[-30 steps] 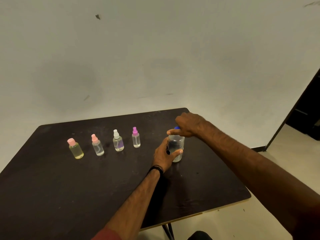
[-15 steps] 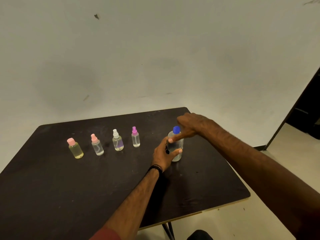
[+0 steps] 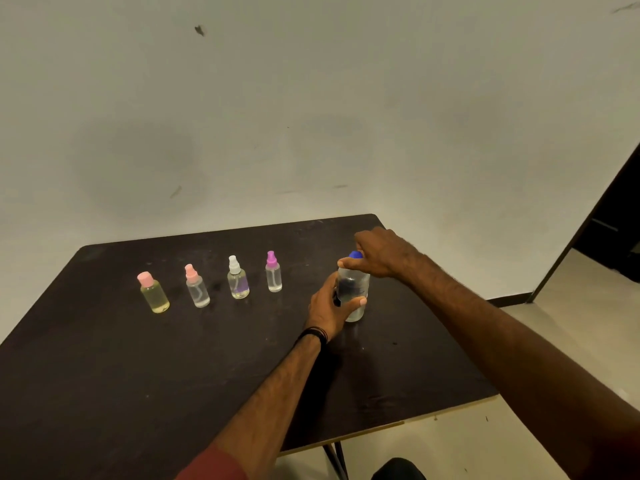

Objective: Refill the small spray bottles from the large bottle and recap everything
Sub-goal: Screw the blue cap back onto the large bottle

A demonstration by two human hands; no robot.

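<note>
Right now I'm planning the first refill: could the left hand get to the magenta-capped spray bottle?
Probably yes, once it lets go: the left hand grips the large bottle, and the magenta-capped spray bottle stands just to its left with only bare table between.

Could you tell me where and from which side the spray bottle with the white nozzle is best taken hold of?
Grip the white-nozzle spray bottle around its clear round body, below the narrow nozzle, probably from the near side. It stands upright on the table with gaps to the neighbouring pink-capped bottle and magenta-capped bottle, so fingers should fit either side.
</note>
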